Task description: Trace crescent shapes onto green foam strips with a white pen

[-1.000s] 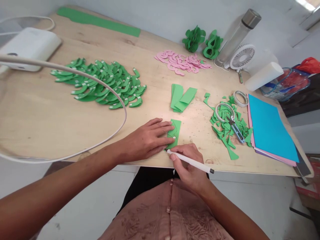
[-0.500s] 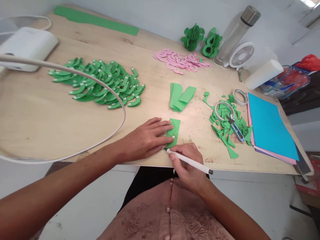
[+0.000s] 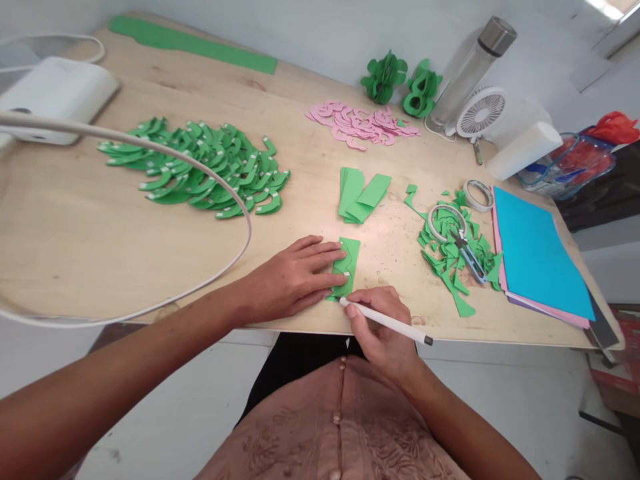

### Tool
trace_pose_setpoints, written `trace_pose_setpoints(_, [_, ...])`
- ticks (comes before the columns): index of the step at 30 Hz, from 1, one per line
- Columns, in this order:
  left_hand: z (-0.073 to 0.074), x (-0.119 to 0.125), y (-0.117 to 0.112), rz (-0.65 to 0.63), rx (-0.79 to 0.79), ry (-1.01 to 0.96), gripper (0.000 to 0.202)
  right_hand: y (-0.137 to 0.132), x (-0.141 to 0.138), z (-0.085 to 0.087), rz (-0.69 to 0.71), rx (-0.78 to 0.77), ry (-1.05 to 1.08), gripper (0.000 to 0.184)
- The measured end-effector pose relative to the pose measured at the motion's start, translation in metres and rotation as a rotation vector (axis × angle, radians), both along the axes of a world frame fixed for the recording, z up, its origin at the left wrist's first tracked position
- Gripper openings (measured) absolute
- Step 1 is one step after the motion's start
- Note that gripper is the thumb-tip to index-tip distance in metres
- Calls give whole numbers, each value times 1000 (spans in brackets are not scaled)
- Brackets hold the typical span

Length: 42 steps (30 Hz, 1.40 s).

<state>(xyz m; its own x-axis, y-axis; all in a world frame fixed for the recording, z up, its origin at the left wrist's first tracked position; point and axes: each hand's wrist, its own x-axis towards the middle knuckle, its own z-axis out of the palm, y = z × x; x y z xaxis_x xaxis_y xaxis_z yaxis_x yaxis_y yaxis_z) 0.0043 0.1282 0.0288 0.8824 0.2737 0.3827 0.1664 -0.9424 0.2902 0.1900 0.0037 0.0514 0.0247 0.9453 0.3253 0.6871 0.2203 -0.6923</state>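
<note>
A small folded green paper piece [image 3: 347, 265] lies near the front edge of the wooden table [image 3: 100, 253]. My left hand [image 3: 293, 279] lies flat on its left side, fingers stretched out, pressing it down. My right hand [image 3: 381, 327] is closed around a white pen [image 3: 387, 321], whose tip touches the lower edge of the green piece. A stack of folded green paper strips [image 3: 361, 193] lies just beyond.
A pile of green cut-outs [image 3: 200, 167] lies at left, pink cut-outs [image 3: 360, 123] at the back. Green scraps with scissors [image 3: 467, 252] and tape rolls [image 3: 479, 194] sit right, beside blue and pink sheets [image 3: 537, 257]. A fan [image 3: 481, 113], bottle [image 3: 470, 67] and white cable [image 3: 210, 173] are also present.
My right hand and the pen have shifted slightly to the right along the lower edge of the green piece. My left hand has stayed in place.
</note>
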Motion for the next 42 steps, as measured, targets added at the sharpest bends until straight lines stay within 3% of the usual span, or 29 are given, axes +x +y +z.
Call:
trace_pose_setpoints(20, [0,1,0,7,3,-2,24,4,-9,0,49,20,-17,11])
trace_pose_setpoints(33, [1,0,0,3,-4,0,24,-1,-4,1,-25,27,42,10])
trace_pose_setpoints(42, [0,0,0,-2,8,-9,26,1,-9,0,24,35,12,11])
